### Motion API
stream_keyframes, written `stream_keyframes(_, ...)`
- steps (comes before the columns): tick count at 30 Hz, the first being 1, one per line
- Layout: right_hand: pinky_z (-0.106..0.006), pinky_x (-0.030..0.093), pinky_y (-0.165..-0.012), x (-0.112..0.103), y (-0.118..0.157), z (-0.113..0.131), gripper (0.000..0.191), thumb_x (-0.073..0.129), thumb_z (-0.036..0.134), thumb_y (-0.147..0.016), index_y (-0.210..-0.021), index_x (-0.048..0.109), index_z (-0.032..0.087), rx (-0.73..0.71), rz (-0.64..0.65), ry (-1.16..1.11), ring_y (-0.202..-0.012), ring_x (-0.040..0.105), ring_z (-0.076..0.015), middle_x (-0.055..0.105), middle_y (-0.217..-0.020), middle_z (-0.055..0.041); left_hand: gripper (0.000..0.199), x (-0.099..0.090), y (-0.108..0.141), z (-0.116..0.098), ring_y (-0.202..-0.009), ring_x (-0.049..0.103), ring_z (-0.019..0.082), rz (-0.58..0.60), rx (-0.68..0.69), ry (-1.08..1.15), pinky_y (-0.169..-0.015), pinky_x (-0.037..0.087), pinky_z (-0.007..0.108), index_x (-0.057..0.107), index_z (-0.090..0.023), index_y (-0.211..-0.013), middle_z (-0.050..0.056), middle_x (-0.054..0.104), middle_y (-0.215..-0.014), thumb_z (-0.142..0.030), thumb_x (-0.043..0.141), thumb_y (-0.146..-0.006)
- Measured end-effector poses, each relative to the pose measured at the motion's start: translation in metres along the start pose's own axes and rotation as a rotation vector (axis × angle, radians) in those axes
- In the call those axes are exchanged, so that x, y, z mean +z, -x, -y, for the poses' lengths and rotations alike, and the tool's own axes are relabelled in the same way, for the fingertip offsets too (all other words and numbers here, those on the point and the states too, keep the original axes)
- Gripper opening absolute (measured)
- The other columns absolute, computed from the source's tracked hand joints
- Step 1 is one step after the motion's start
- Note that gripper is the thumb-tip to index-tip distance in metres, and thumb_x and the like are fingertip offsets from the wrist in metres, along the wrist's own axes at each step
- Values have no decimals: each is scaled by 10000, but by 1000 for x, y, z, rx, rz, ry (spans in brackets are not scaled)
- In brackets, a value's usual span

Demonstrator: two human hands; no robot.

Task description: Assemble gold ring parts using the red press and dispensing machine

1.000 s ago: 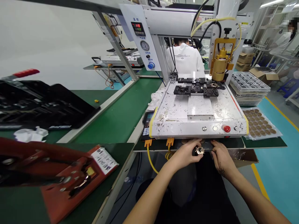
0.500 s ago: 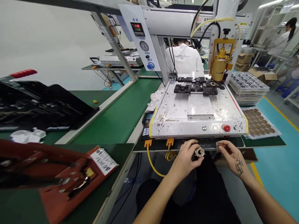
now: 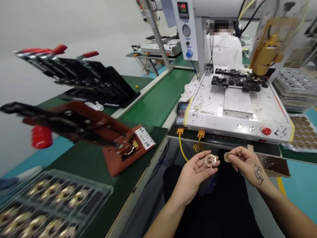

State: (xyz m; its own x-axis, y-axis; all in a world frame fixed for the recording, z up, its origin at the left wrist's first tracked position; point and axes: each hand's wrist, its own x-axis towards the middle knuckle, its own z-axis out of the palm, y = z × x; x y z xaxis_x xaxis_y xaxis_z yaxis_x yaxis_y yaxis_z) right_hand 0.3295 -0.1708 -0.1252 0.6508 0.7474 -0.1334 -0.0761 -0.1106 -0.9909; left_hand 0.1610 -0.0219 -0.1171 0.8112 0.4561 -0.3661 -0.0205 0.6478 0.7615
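My left hand holds a rose-gold ring-shaped metal case between fingers and thumb, its round opening facing up. Just to the right, my right hand pinches a small round tan disc by its edge. The case and the disc are apart, both in front of the white machine and above my lap. More tan discs lie in rows on a clear sheet at the right.
A red clamp press stands on the green bench at the left, near a tray of gold cases. Black fixtures with red-handled clamps are behind it. A person in white sits beyond the machine.
The view has swung left, bringing the tray of gold cases into sight. The case in my left hand faces the camera more fully, and the disc in my right hand shows more clearly.
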Motion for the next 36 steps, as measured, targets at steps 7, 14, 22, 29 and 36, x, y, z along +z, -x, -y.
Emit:
stream_keyframes(7,-253,351,-528,9,5,-5,374,806,526,-942,-852,658,194,108,178,-114,-544,499,-107,612,-638,15,498,-9,23,4,-1185,770,359,18,84,58,-1072,604,503,715,-144,-1317,184,797,-1270,-440,830,-934)
stream_keyframes(14,-254,254,-522,19,7,4,419,837,518,-919,-802,607,188,236,306,-275,-523,402,-81,549,-635,40,454,-17,30,8,-1247,740,350,74,118,59,-1092,601,513,702,-158,-1367,171,795,-1283,-385,785,-983)
stream_keyframes(22,-276,292,-583,8,10,1,344,719,482,-1026,-857,598,208,148,329,-118,-611,404,-112,542,-695,36,472,-15,35,7,-1261,727,364,72,158,7,-1094,602,545,691,-167,-1398,167,792,-1282,-411,757,-999)
stream_keyframes(29,-290,437,-760,13,7,8,312,695,437,-1042,-839,613,215,8,339,-26,-838,544,-165,621,-940,-18,498,-13,36,5,-1214,746,367,48,139,-11,-1094,595,572,696,-174,-1406,160,793,-1261,-429,768,-985)
stream_keyframes(36,-340,513,-920,38,6,24,272,689,451,-1034,-892,634,225,-65,386,137,-1057,627,-233,649,-1175,-71,480,-10,35,9,-1215,744,359,63,130,3,-1098,598,549,725,-186,-1375,141,790,-1269,-423,794,-963)
